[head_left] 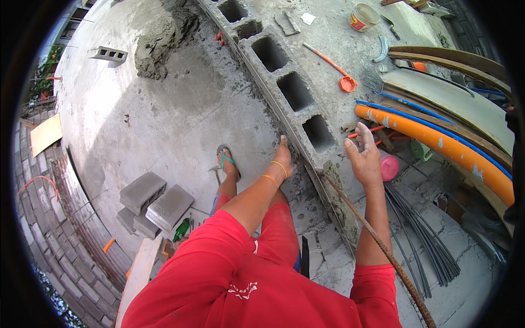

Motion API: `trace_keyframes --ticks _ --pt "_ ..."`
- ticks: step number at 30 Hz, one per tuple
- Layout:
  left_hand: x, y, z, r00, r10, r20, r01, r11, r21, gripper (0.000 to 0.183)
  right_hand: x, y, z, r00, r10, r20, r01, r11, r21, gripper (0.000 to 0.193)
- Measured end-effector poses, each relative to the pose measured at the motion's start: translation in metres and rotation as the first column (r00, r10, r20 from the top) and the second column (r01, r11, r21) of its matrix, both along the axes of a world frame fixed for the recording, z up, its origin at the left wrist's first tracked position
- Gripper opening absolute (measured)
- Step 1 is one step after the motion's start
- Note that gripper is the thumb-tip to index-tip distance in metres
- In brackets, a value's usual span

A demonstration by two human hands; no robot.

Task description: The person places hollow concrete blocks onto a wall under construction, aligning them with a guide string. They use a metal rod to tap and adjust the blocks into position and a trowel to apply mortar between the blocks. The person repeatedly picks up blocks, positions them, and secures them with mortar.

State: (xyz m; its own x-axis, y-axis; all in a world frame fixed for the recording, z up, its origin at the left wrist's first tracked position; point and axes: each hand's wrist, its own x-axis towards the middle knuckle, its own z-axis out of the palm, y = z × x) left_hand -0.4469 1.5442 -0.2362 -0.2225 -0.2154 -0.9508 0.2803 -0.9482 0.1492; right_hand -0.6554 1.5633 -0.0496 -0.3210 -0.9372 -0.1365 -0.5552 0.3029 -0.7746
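A row of hollow concrete blocks runs diagonally from the top middle toward me, its square cells facing up. On its left side is my left hand, near the end block, thumb stretched out and nothing seen in it; its other fingers are mostly hidden. To the right of the same end block, my right hand is raised with fingers apart and slightly curled, holding nothing. Rough mortar shows past the end block. A rusty steel bar rises at a slant in front of my right forearm.
Wet mortar lies heaped at the upper left, near a lone hollow block. Loose blocks are stacked left of my legs. Right of the wall lie an orange dipper, a bucket, an orange pipe and black rods.
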Motion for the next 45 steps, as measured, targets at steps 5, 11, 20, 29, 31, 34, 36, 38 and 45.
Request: trace_keyframes --ticks 5,11,20,29,31,34,36,38,45 --pt "-0.027 0.010 -0.027 0.841 0.304 -0.447 -0.353 0.935 -0.027 0.073 0.023 -0.034 -0.022 0.989 0.144 0.027 -0.146 0.956 0.254 0.070" --pt "-0.043 0.015 -0.044 0.783 0.417 -0.461 -0.461 0.887 0.020 0.058 0.027 -0.032 -0.035 0.988 0.157 -0.007 -0.150 0.952 0.265 0.060" --pt "-0.047 0.013 -0.035 0.832 0.361 -0.422 -0.402 0.916 -0.009 0.074 0.031 -0.031 -0.034 0.979 0.180 -0.095 -0.160 0.969 0.187 0.058" --pt "-0.045 0.020 -0.074 0.825 0.359 -0.437 -0.388 0.921 0.023 0.081 0.034 -0.033 -0.026 0.984 0.155 -0.082 -0.128 0.953 0.274 0.058" --pt "-0.046 0.019 -0.075 0.834 0.340 -0.434 -0.374 0.927 0.009 0.083 0.034 -0.033 -0.025 0.990 0.132 -0.046 -0.115 0.956 0.269 0.059" --pt "-0.042 0.018 -0.064 0.886 0.297 -0.357 -0.317 0.948 0.001 0.085 0.034 -0.033 -0.027 0.986 0.154 -0.069 -0.134 0.961 0.240 0.060" --pt "-0.031 0.018 -0.054 0.933 0.267 -0.242 -0.287 0.956 -0.053 0.083 0.032 -0.033 -0.031 0.979 0.181 -0.092 -0.153 0.957 0.247 0.061" --pt "-0.007 0.021 -0.045 0.982 0.184 -0.049 -0.189 0.970 -0.152 0.082 0.029 -0.032 -0.035 0.976 0.196 -0.089 -0.168 0.952 0.257 0.062" --pt "0.209 0.065 -0.010 0.657 -0.357 0.664 0.663 0.693 -0.283 0.076 0.019 -0.023 -0.044 0.979 0.201 -0.024 -0.195 0.968 0.158 0.072"
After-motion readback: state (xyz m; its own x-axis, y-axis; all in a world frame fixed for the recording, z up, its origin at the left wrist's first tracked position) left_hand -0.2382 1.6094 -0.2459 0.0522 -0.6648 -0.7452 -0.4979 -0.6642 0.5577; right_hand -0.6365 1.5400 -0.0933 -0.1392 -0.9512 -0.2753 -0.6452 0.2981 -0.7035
